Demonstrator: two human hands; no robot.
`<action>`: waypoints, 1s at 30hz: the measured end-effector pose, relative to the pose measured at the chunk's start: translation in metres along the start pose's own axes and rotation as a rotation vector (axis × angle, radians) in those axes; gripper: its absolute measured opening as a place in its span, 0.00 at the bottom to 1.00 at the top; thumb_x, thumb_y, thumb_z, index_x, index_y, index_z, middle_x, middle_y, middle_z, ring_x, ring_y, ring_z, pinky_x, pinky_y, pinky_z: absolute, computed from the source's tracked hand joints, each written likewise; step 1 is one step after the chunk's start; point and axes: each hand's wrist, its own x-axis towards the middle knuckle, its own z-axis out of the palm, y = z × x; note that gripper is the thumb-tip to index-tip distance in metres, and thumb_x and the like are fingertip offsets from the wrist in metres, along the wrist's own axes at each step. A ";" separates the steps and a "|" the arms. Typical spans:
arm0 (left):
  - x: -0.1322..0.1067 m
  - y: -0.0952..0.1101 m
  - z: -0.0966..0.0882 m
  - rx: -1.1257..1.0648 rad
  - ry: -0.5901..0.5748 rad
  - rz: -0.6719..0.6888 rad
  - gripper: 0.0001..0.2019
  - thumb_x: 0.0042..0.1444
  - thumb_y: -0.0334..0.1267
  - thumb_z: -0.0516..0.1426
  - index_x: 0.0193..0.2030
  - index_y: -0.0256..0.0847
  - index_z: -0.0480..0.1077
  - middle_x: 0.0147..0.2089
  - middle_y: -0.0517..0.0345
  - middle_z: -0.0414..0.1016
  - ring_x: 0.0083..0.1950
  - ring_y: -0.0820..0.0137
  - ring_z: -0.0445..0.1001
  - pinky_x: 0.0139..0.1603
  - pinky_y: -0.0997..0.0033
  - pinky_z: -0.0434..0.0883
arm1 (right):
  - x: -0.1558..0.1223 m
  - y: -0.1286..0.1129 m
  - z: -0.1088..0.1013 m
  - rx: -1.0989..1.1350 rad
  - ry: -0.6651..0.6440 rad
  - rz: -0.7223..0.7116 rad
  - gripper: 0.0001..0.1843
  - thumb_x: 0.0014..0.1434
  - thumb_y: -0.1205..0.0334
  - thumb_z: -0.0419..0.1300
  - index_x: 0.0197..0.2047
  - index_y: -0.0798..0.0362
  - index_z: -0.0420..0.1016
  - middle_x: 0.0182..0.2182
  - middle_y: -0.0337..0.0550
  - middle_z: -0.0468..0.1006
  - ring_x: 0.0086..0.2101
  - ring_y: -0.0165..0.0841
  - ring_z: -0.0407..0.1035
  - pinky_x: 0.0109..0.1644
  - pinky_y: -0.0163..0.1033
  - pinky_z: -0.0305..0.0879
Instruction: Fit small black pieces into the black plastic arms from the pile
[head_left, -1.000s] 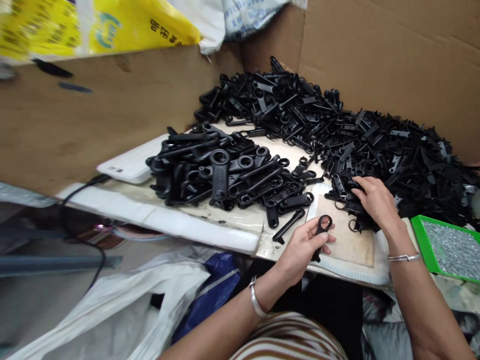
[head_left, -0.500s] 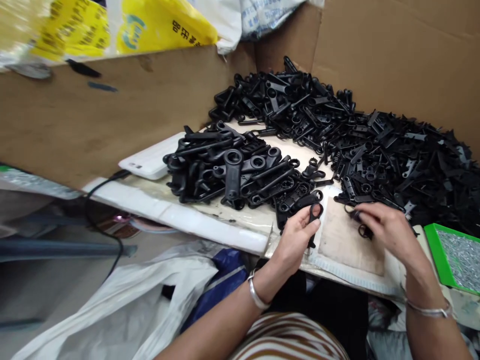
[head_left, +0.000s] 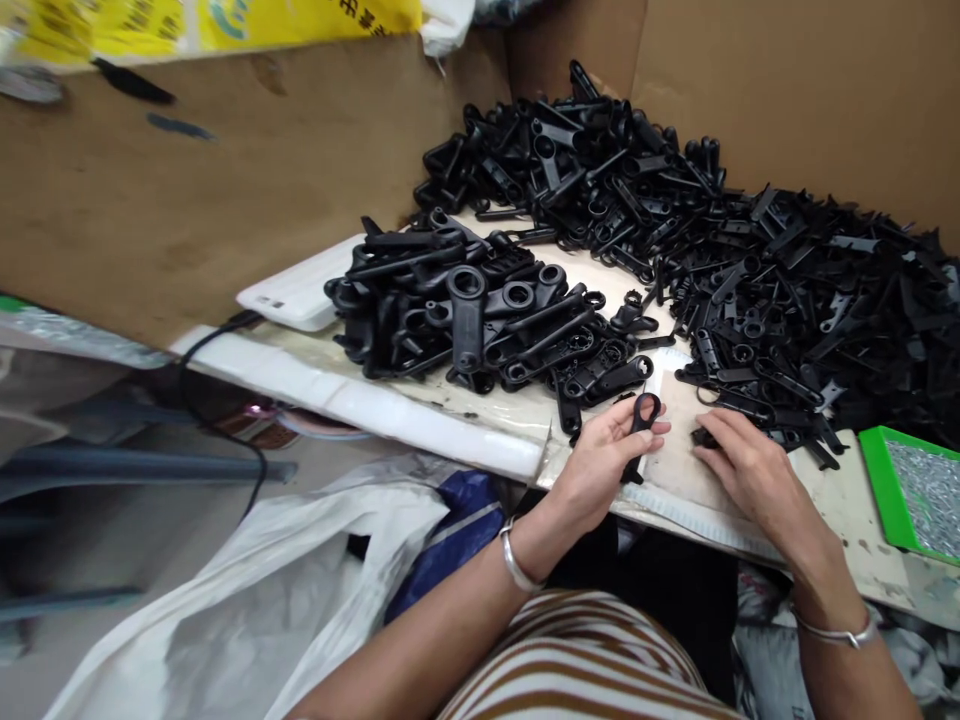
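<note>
My left hand (head_left: pixel 600 465) is closed on a black plastic handle (head_left: pixel 642 420) with a ring at its top end, held just above the table's front edge. My right hand (head_left: pixel 742 465) rests beside it on a worn brown pad (head_left: pixel 679 465), fingers pinched on a small black part (head_left: pixel 703 437) that is mostly hidden. A heap of long black handles (head_left: pixel 480 320) lies to the left. A much larger pile of black parts (head_left: pixel 750 260) spreads behind and to the right of my hands.
Cardboard walls (head_left: pixel 187 190) stand behind and left of the table. A green tray of small metal pieces (head_left: pixel 911 495) sits at the right edge. A white device (head_left: pixel 300 290) with a black cable (head_left: pixel 225 400) lies left of the heap. White and blue bags (head_left: pixel 315 570) hang below.
My right hand drew back from the large pile to the pad with a small part. My left hand stayed put with the handle. The view tilted downward.
</note>
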 end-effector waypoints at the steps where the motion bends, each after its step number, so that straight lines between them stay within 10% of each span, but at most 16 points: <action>1: 0.000 0.000 0.000 0.004 0.000 -0.002 0.14 0.45 0.31 0.65 0.41 0.37 0.76 0.48 0.50 0.76 0.49 0.63 0.75 0.49 0.67 0.70 | -0.001 0.002 -0.001 0.016 0.046 0.026 0.17 0.66 0.61 0.54 0.57 0.50 0.70 0.53 0.52 0.74 0.50 0.42 0.73 0.52 0.48 0.72; 17: 0.000 -0.019 0.020 -0.010 -0.220 0.027 0.14 0.49 0.34 0.64 0.45 0.38 0.76 0.45 0.52 0.77 0.52 0.62 0.72 0.57 0.64 0.66 | -0.008 -0.007 0.003 0.419 0.190 0.216 0.13 0.60 0.56 0.62 0.47 0.51 0.78 0.39 0.46 0.82 0.30 0.33 0.75 0.35 0.39 0.75; 23: 0.013 -0.030 0.023 0.109 -0.176 0.134 0.11 0.49 0.29 0.62 0.41 0.37 0.75 0.41 0.54 0.77 0.47 0.65 0.73 0.54 0.66 0.68 | -0.017 -0.003 0.009 0.745 0.172 0.369 0.18 0.58 0.53 0.64 0.50 0.51 0.78 0.43 0.47 0.83 0.36 0.36 0.78 0.44 0.44 0.77; 30: 0.026 -0.028 0.024 0.314 -0.162 0.238 0.15 0.50 0.29 0.60 0.46 0.37 0.77 0.47 0.52 0.78 0.54 0.60 0.72 0.58 0.63 0.66 | -0.018 0.002 -0.006 0.504 0.447 0.451 0.16 0.57 0.55 0.64 0.48 0.49 0.80 0.45 0.46 0.77 0.31 0.31 0.73 0.36 0.39 0.75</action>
